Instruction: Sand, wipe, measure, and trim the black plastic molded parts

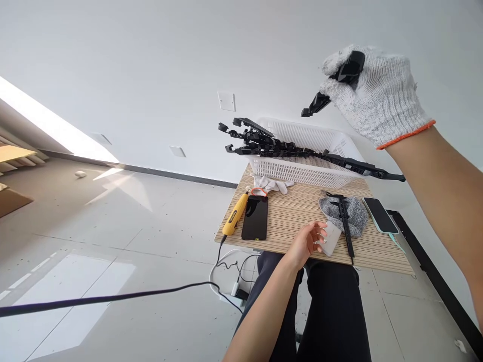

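Observation:
My right hand [372, 93], in a white knit glove with an orange cuff, is raised high above the table and closed on a black plastic part [334, 85]. My bare left hand [307, 242] rests on the striped wooden table [294, 216] with its fingers on a small white box [330, 238]. Beside that box lies a grey glove [354, 211] with a long black strip [345, 221] across it.
A white mesh basket [302, 151] at the table's far edge holds several long black plastic parts [271, 146] sticking out both sides. A yellow corded tool [234, 215], a black phone [255, 217], a white glove [271, 183] and a second phone [380, 214] lie on the table.

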### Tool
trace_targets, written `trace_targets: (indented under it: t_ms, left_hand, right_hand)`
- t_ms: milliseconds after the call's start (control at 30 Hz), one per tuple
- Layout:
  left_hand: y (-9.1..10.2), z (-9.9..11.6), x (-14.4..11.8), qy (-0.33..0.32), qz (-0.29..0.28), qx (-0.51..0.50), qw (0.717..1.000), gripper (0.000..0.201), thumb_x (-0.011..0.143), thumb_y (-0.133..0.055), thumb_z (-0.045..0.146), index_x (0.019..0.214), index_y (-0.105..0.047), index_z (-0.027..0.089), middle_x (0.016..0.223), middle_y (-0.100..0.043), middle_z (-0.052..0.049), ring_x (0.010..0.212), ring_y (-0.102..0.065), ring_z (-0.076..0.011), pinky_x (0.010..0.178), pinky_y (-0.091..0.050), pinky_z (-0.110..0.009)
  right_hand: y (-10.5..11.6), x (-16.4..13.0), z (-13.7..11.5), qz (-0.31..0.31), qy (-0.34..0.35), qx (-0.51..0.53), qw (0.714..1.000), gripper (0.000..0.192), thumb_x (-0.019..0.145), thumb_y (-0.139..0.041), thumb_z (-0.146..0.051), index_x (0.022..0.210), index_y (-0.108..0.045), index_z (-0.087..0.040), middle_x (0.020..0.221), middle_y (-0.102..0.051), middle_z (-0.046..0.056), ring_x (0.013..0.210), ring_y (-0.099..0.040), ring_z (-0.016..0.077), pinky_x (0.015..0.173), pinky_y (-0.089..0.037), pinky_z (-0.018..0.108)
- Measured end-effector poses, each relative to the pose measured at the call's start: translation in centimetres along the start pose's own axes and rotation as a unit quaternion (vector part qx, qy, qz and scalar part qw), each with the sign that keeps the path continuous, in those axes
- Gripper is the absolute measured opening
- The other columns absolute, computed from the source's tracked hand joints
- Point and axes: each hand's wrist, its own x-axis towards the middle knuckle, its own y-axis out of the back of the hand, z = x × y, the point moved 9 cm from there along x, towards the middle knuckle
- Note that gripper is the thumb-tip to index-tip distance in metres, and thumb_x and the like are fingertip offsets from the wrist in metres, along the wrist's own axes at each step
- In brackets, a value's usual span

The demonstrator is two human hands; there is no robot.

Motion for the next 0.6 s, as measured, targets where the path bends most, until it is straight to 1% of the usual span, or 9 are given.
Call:
trace_targets:
  t_ms: [100, 133, 200, 267, 300, 333, 400, 500, 600]
  left_hand:
    - [0.1, 0.1, -0.1, -0.002, 0.004, 0.002, 1.000, 0.043, 0.077, -0.073, 0.055, 0.094, -0.071, 0.015, 0.083, -0.060, -0.003, 0.064, -0.053, -0.0093, 0.049, -0.040, -0.019]
    - [0.1, 0.1, -0.1, -0.004, 0.005, 0.001, 1.000, 0.043, 0.077, -0.073, 0.055, 0.094, -0.071, 0.015, 0.083, -0.060, -0.003, 0.064, -0.052, -0.0092, 0.049, -0.040, -0.019]
    - [0.2, 0.1, 0.0, -0.006, 0.006, 0.000, 1.000, 0.042, 0.077, -0.073, 0.054, 0.094, -0.071, 0.015, 0.083, -0.059, -0.003, 0.064, -0.052, -0.0091, 0.049, -0.040, -0.019]
    - [0.3, 0.0, 0.0, -0.006, 0.007, -0.001, 1.000, 0.042, 0.077, -0.073, 0.054, 0.094, -0.071, 0.015, 0.082, -0.059, -0.003, 0.063, -0.051, -0.0089, 0.049, -0.040, -0.019]
    - [0.3, 0.0, 0.0, -0.006, 0.006, 0.000, 1.000, 0.043, 0.076, -0.073, 0.054, 0.093, -0.071, 0.015, 0.082, -0.059, -0.003, 0.063, -0.051, -0.0088, 0.049, -0.040, -0.019]
    - [0.3, -0.1, 0.0, -0.006, 0.006, 0.000, 1.000, 0.043, 0.076, -0.073, 0.054, 0.093, -0.071, 0.015, 0.082, -0.059, -0.002, 0.063, -0.051, -0.0087, 0.049, -0.040, -0.019]
    - [0.2, -0.1, 0.1, -0.007, 0.006, 0.005, 1.000, 0.043, 0.076, -0.073, 0.054, 0.093, -0.071, 0.015, 0.082, -0.058, -0.002, 0.063, -0.051, -0.0087, 0.049, -0.039, -0.019]
    - [0.2, -0.1, 0.1, -0.010, 0.005, 0.013, 1.000, 0.042, 0.077, -0.073, 0.054, 0.093, -0.070, 0.015, 0.082, -0.058, -0.003, 0.064, -0.051, -0.0088, 0.050, -0.040, -0.019]
    - [0.2, -0.1, 0.1, -0.011, 0.007, 0.017, 1.000, 0.042, 0.077, -0.073, 0.054, 0.093, -0.070, 0.015, 0.082, -0.058, -0.003, 0.064, -0.050, -0.0089, 0.051, -0.040, -0.019]
  right_hand:
    - [0.2, -0.1, 1.1, -0.015, 0.043, -0.162, 0.986, 0.031, 0.089, -0.062, -0.033, 0.115, -0.073, -0.023, 0.122, -0.071, 0.003, 0.122, -0.059, 0.0209, 0.108, -0.038, 0.047]
    - [0.6, -0.1, 2.4, -0.012, 0.029, -0.162, 0.986, 0.030, 0.088, -0.063, -0.033, 0.113, -0.074, -0.022, 0.120, -0.071, 0.003, 0.120, -0.060, 0.0197, 0.108, -0.038, 0.046]
    - [1.2, -0.7, 5.8, -0.019, -0.011, -0.137, 0.990, 0.025, 0.084, -0.069, -0.030, 0.108, -0.076, -0.023, 0.118, -0.073, 0.002, 0.116, -0.061, 0.0159, 0.108, -0.039, 0.043]
    - [1.1, -1.8, 9.5, -0.058, -0.034, -0.106, 0.992, 0.025, 0.081, -0.071, -0.027, 0.105, -0.077, -0.020, 0.114, -0.074, 0.003, 0.110, -0.063, 0.0138, 0.105, -0.040, 0.042]
    - [0.9, -2.6, 11.5, -0.077, -0.055, -0.057, 0.994, 0.024, 0.080, -0.072, -0.023, 0.102, -0.076, -0.018, 0.114, -0.074, 0.004, 0.107, -0.063, 0.0116, 0.104, -0.041, 0.039]
    - [1.2, -3.4, 13.7, -0.056, -0.098, 0.008, 0.994, 0.020, 0.078, -0.072, -0.016, 0.098, -0.076, -0.015, 0.112, -0.075, 0.006, 0.103, -0.065, 0.0093, 0.101, -0.043, 0.036]
    - [1.3, -5.5, 17.0, -0.037, -0.148, 0.033, 0.988, 0.019, 0.081, -0.066, -0.007, 0.098, -0.074, -0.010, 0.115, -0.074, 0.012, 0.098, -0.067, 0.0084, 0.095, -0.047, 0.034]
    - [0.5, -8.5, 20.4, -0.051, -0.203, 0.036, 0.977, 0.022, 0.080, -0.067, -0.003, 0.098, -0.077, -0.009, 0.112, -0.074, 0.016, 0.096, -0.068, 0.0106, 0.093, -0.049, 0.034]
    - [-1.0, -10.5, 22.5, -0.124, -0.232, 0.026, 0.965, 0.029, 0.077, -0.074, -0.005, 0.105, -0.079, -0.013, 0.115, -0.074, 0.015, 0.098, -0.068, 0.0089, 0.094, -0.047, 0.028]
